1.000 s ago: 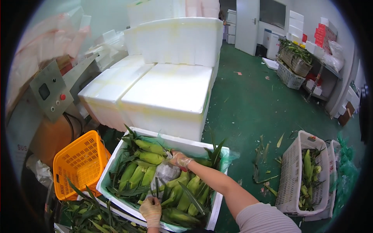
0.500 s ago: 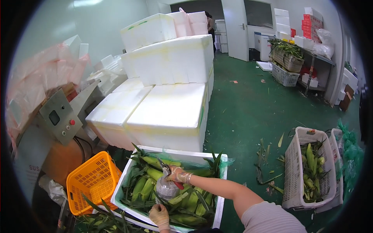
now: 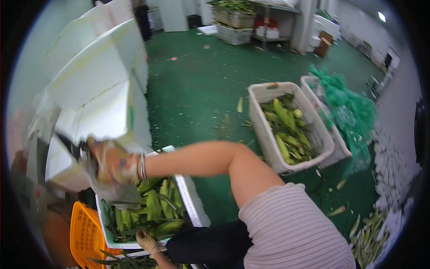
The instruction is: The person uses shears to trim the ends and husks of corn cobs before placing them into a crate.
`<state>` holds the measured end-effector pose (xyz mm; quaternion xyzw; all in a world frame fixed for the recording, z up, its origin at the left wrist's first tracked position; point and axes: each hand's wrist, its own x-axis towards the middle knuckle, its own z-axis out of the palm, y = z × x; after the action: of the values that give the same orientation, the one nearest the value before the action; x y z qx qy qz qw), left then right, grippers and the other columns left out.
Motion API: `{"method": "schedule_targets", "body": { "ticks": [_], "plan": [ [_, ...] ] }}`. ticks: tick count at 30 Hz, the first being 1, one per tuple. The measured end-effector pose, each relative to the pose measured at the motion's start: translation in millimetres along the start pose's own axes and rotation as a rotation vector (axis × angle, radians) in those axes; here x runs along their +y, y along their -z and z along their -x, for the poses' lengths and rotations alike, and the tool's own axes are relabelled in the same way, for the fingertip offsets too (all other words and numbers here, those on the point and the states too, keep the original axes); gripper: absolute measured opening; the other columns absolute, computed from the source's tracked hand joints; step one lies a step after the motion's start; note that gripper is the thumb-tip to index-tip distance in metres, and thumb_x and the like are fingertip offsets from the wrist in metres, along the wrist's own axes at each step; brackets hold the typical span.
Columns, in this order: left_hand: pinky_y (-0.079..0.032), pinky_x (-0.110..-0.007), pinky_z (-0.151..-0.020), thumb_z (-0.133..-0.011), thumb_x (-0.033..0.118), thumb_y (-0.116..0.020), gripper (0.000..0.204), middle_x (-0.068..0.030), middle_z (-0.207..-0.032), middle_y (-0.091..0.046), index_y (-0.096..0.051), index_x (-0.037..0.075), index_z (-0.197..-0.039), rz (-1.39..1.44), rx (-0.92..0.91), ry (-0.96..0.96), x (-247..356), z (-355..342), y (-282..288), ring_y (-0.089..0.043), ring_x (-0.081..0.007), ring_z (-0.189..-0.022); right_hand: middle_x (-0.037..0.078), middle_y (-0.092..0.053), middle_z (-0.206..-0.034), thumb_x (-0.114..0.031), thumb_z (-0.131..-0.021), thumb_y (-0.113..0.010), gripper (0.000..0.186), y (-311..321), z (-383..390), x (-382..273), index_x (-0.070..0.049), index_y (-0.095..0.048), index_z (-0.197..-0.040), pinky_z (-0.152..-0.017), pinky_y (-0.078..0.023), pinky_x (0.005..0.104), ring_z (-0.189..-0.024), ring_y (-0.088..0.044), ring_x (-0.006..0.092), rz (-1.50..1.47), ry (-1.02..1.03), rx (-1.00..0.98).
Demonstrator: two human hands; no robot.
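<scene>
My right hand [image 3: 112, 159], gloved and blurred, is raised above the left side of the foam box [image 3: 200, 213], closed on a grey plastic bag [image 3: 114, 190] with a dark pointed item at its top that I cannot make out clearly. Several green corn cobs in husks [image 3: 154, 204] and long leaves fill the box. My left hand [image 3: 148, 242], in a pale glove, is low at the box's near edge with fingers curled among leaves; what it holds is unclear.
Foam boxes [image 3: 94, 116] are stacked at the left. An orange basket [image 3: 83, 235] stands beside the corn box. A white crate of corn [image 3: 322, 150] and green plastic [image 3: 351, 112] sit right. A shelf [image 3: 273, 38] and part of a person [image 3: 142, 20] are at the back.
My right hand has lifted the grey bag out from among the corn and swung it left. The view has turned right. My left hand stays at the box's near edge.
</scene>
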<state>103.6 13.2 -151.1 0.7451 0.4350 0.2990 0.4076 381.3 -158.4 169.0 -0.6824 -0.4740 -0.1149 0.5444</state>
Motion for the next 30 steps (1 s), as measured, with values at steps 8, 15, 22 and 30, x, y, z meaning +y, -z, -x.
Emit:
{"method": "schedule_targets", "body": {
  "ticks": [8,15,22,30],
  "plan": [
    [-0.051,-0.04,-0.072,-0.069,0.012,-0.069,0.016,-0.0187,-0.078,-0.068,-0.069,0.003,-0.082,-0.759,-0.249,-0.185,23.2,22.2,0.2,-0.066,-0.0348,-0.077,0.017,-0.066,-0.094,-0.034,-0.05,-0.082,0.063,381.8,29.5,-62.4,-0.001,-0.06,-0.099,-0.078,-0.052,0.0336,-0.085,-0.064,0.0277,0.467,-0.559,0.511],
    [-0.052,-0.04,-0.071,-0.067,0.012,-0.067,0.014,-0.0176,-0.076,-0.068,-0.07,0.004,-0.078,-0.8,-0.176,-0.164,38.9,29.6,4.3,-0.066,-0.034,-0.076,0.023,-0.065,-0.093,-0.045,-0.068,-0.068,0.055,622.5,127.2,-95.8,-0.004,-0.059,-0.104,-0.077,-0.052,0.0436,-0.088,-0.064,0.0368,1.301,-0.442,0.536],
    [-0.05,-0.039,-0.067,-0.065,0.006,-0.071,0.015,-0.0156,-0.075,-0.067,-0.067,0.002,-0.079,-0.695,-0.228,-0.17,37.5,59.9,-31.7,-0.065,-0.0306,-0.071,0.018,-0.063,-0.113,-0.043,-0.07,-0.06,0.052,831.1,397.5,-38.5,-0.015,-0.062,-0.114,-0.085,-0.048,0.0422,-0.101,-0.06,0.0363,1.696,-1.009,1.035],
    [-0.048,-0.038,-0.081,-0.085,0.013,-0.062,0.026,-0.0187,-0.097,-0.066,-0.06,-0.005,-0.104,-0.412,-0.303,-0.034,57.3,62.0,16.1,-0.063,-0.0285,-0.09,0.026,-0.061,-0.109,-0.031,-0.064,-0.068,0.069,675.5,424.7,81.0,0.007,-0.042,-0.115,-0.085,-0.05,0.0402,-0.102,-0.061,0.0358,1.197,-1.487,0.912]
  ]
}}
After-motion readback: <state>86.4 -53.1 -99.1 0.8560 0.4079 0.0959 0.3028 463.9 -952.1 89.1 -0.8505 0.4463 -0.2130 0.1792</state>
